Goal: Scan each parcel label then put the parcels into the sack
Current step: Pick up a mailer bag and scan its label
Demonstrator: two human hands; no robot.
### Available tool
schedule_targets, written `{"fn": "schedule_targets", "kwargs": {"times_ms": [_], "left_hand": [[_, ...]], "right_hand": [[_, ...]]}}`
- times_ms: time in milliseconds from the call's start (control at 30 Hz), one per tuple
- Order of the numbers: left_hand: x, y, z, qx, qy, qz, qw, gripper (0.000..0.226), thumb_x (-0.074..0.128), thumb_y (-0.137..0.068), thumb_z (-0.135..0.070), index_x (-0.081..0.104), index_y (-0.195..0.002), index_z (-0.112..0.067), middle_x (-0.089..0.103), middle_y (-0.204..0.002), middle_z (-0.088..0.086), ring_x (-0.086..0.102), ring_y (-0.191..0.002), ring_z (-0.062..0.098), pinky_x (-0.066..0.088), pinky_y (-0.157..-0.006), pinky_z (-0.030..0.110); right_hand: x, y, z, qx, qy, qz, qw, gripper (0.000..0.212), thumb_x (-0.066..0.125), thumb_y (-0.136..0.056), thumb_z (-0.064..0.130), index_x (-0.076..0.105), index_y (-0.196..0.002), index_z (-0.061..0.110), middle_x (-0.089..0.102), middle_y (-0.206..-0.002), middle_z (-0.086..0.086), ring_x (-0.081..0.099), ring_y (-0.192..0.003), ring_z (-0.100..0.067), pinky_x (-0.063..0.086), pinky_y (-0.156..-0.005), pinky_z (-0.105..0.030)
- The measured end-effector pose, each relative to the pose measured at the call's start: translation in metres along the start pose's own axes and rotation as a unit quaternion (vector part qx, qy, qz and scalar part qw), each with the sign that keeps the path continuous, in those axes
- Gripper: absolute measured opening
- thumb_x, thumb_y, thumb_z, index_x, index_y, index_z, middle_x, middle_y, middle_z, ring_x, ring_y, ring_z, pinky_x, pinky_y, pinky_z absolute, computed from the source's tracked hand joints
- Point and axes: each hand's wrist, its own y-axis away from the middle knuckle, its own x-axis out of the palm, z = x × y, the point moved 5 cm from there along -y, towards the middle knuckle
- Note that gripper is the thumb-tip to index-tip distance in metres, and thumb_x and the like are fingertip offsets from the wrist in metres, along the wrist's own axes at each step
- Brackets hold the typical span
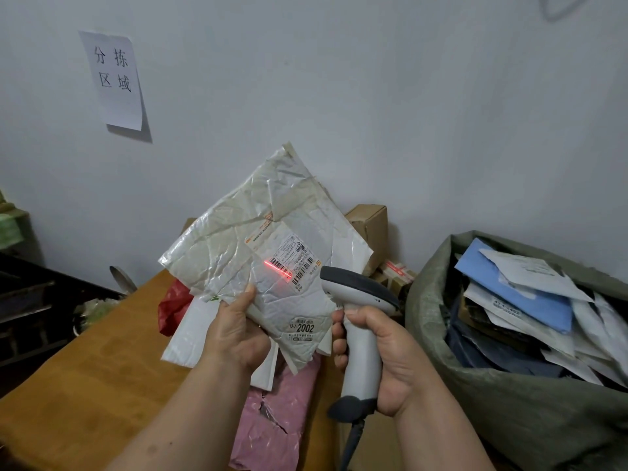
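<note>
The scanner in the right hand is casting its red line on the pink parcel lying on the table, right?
Not quite. The head view shows the scanner, gripped by the right hand, casting its red line on the label of the white parcel held up by the left hand.

scanner cable (351,443): cut off at bottom edge | label (289,258): print too small to read

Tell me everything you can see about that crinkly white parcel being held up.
The white parcel is a flat, wrinkled plastic mailer with tape strips, held tilted in front of the wall. The left hand grips its lower edge, thumb on the front. A shipping label with barcodes is stuck on it, and the scanner in the right hand throws a red line across one barcode. A smaller sticker below reads 2002.
</note>
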Motion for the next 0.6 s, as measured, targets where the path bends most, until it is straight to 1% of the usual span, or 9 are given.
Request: {"fn": "schedule_targets", "kwargs": {"times_ms": [100, 167, 233, 300, 367, 467, 533, 600], "left_hand": [[-0.001, -0.002, 0.0, -0.002, 0.004, 0.005, 1.0, 0.046, 0.052, -0.099, -0.007, 0.049, -0.145, -0.014, 0.062, -0.135, 0.015, 0.061, -0.121, 0.034, 0.055, -0.076, 0.054], [-0.002, -0.003, 0.002, -0.008, 0.006, 0.007, 1.0, 0.045, 0.051, -0.1, -0.007, 0.05, -0.144, -0.015, 0.062, -0.134, 0.015, 0.061, -0.121, 0.035, 0.06, -0.071, 0.052], [-0.002, -0.004, 0.003, -0.013, 0.004, 0.01, 1.0, 0.044, 0.051, -0.1, -0.008, 0.051, -0.144, -0.015, 0.063, -0.134, 0.014, 0.061, -0.121, 0.034, 0.061, -0.068, 0.051], [-0.001, -0.005, 0.004, -0.016, 0.001, 0.013, 1.0, 0.044, 0.051, -0.1, -0.008, 0.051, -0.144, -0.013, 0.062, -0.135, 0.014, 0.061, -0.122, 0.033, 0.061, -0.07, 0.05], [0.001, -0.006, 0.005, -0.019, -0.002, 0.015, 1.0, 0.043, 0.051, -0.1, -0.008, 0.052, -0.143, -0.012, 0.062, -0.134, 0.015, 0.061, -0.122, 0.033, 0.06, -0.075, 0.051], [0.0, -0.008, 0.006, -0.022, 0.002, 0.014, 1.0, 0.044, 0.051, -0.1, -0.008, 0.051, -0.144, -0.013, 0.062, -0.134, 0.015, 0.06, -0.122, 0.034, 0.053, -0.081, 0.053], [0.002, -0.011, 0.008, -0.027, -0.004, 0.019, 0.999, 0.044, 0.051, -0.1, -0.008, 0.051, -0.143, -0.014, 0.063, -0.134, 0.015, 0.061, -0.121, 0.034, 0.052, -0.08, 0.053], [0.006, -0.013, 0.01, -0.037, -0.012, 0.029, 0.999, 0.043, 0.051, -0.1, -0.01, 0.052, -0.142, -0.015, 0.065, -0.131, 0.015, 0.062, -0.118, 0.034, 0.054, -0.076, 0.054]], "right_hand": [[0.0, -0.003, -0.001, 0.008, -0.016, -0.002, 1.0, 0.027, 0.069, -0.067, 0.016, 0.066, -0.091, 0.005, 0.064, -0.072, -0.007, 0.061, -0.053, -0.014, 0.05, -0.046, -0.023], [0.0, -0.004, -0.001, 0.011, -0.025, -0.003, 1.0, 0.026, 0.069, -0.067, 0.015, 0.066, -0.09, 0.005, 0.064, -0.071, -0.007, 0.061, -0.053, -0.014, 0.05, -0.045, -0.023], [-0.001, -0.006, -0.001, 0.01, -0.028, -0.003, 1.0, 0.025, 0.068, -0.067, 0.015, 0.065, -0.09, 0.005, 0.064, -0.071, -0.007, 0.061, -0.052, -0.014, 0.05, -0.044, -0.023], [-0.002, -0.007, -0.001, 0.006, -0.029, -0.004, 1.0, 0.025, 0.069, -0.067, 0.015, 0.066, -0.09, 0.005, 0.064, -0.07, -0.007, 0.061, -0.052, -0.014, 0.05, -0.044, -0.024], [-0.004, -0.009, -0.001, 0.003, -0.026, -0.008, 1.0, 0.025, 0.069, -0.066, 0.015, 0.066, -0.089, 0.005, 0.065, -0.071, -0.008, 0.062, -0.053, -0.015, 0.05, -0.044, -0.024], [-0.007, -0.011, -0.001, -0.005, -0.015, -0.013, 1.0, 0.025, 0.069, -0.067, 0.015, 0.066, -0.09, 0.005, 0.065, -0.073, -0.008, 0.062, -0.054, -0.015, 0.051, -0.046, -0.024], [-0.009, -0.011, 0.0, -0.018, 0.001, -0.022, 1.0, 0.022, 0.07, -0.07, 0.015, 0.067, -0.09, 0.006, 0.065, -0.074, -0.008, 0.062, -0.055, -0.015, 0.05, -0.047, -0.025], [-0.016, -0.01, 0.003, -0.05, 0.022, -0.052, 0.997, 0.01, 0.07, -0.079, 0.011, 0.068, -0.087, 0.005, 0.066, -0.074, -0.009, 0.063, -0.056, -0.015, 0.05, -0.049, -0.025]]}}
